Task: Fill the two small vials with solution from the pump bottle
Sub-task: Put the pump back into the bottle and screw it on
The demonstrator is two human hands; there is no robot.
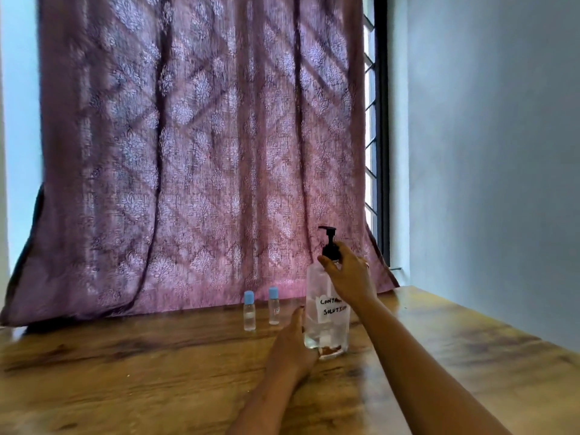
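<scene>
Fingers of the right hand pinch the black collar of the pump bottle; the left hand grips its base on the worktop. Just beside it stand the near vial and far vial, both capped. Filling looks unstarted; next, a vial needs uncapping and placing under the spout.

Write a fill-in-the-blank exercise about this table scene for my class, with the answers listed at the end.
1. The two vials have ____ caps.
2. The right hand grips the bottle at its ____ pump.
3. The left hand holds the bottle's ____ half.
4. Seen from the person's side, the vials stand to the bottle's ____.

Missing words: blue; black; lower; left.
</scene>
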